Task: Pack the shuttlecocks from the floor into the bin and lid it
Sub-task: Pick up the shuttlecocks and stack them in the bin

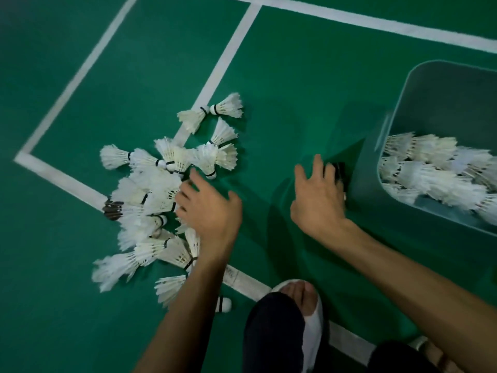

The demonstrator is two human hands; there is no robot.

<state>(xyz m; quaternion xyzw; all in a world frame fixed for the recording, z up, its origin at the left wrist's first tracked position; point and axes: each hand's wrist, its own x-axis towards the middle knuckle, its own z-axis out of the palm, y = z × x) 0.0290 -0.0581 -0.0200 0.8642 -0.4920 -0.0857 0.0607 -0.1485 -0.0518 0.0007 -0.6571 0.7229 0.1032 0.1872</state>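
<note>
A pile of several white feathered shuttlecocks (pixel 158 189) lies on the green court floor, left of centre. My left hand (pixel 212 211) hovers over the pile's right edge with its fingers spread, the fingertips touching feathers. A translucent bin (pixel 373 168) stands at the right, with several shuttlecocks (pixel 435 170) inside it. My right hand (pixel 320 195) is spread low over the floor beside the bin's left wall. A small dark object (pixel 339 168) sits at its fingertips, too blurred to identify. No lid is in view.
White court lines (pixel 215 74) cross the floor under and around the pile. One dark-feathered shuttlecock (pixel 111 210) lies at the pile's left edge. My foot in a white slipper (pixel 314 321) is at the bottom centre, and a second foot (pixel 419 343) at the bottom right.
</note>
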